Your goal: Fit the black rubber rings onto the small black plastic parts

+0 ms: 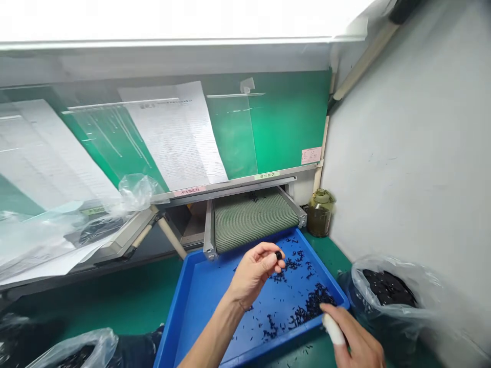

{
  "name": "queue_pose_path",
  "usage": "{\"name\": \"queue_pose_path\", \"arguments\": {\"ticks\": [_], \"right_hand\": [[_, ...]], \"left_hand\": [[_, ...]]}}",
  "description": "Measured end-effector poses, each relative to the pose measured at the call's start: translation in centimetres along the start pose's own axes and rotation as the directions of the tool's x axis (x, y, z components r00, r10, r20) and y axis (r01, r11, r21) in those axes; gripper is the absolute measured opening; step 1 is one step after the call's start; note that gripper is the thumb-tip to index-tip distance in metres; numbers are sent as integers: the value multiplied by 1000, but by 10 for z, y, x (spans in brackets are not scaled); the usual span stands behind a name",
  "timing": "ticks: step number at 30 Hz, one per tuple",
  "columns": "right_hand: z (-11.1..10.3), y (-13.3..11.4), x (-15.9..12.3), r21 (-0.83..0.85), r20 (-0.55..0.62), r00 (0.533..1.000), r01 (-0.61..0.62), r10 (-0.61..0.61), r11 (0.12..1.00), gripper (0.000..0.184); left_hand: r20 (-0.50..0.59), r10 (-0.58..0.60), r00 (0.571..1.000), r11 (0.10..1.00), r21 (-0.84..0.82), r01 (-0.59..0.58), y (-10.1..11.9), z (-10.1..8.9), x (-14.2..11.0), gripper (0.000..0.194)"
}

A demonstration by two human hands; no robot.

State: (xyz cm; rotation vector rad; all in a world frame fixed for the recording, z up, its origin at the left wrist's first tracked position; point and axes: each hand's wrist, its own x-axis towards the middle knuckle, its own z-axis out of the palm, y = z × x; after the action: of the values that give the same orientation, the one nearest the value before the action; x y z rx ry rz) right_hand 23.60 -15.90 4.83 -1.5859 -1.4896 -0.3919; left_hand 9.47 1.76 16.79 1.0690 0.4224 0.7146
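Note:
My left hand [259,268] is raised over the blue tray [199,291], its thumb and fingers pinched on a small round black piece [278,255]. Lower right, my right hand [356,335] reaches over the tray's near right corner, beside a heap of small black pieces [316,301]. The index finger is stretched out, and a white cover [333,329] wraps one digit. I see nothing between those fingers. More thin black pieces lie scattered across the tray.
Behind the tray, a green ribbed conveyor belt [253,217] ends above its far edge. A yellowish jar [320,213] stands right of the belt. A bag-lined bin [387,291] of black pieces sits at right, another plastic bag [92,347] at lower left. Papers [176,138] hang on the green panel.

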Motion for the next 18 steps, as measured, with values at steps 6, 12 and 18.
{"name": "queue_pose_path", "arguments": {"ticks": [6,12,18], "right_hand": [[-28,-65,70,43,-104,979,181,-176,983,23],[-42,-91,77,-12,83,959,274,-273,962,29],[-45,-100,83,-32,135,940,321,-314,947,34]], "left_hand": [[46,16,999,997,74,-19,11,10,-58,25],[101,38,994,995,83,-47,17,11,-88,20],[77,15,997,989,145,-26,17,8,-98,17]]}}
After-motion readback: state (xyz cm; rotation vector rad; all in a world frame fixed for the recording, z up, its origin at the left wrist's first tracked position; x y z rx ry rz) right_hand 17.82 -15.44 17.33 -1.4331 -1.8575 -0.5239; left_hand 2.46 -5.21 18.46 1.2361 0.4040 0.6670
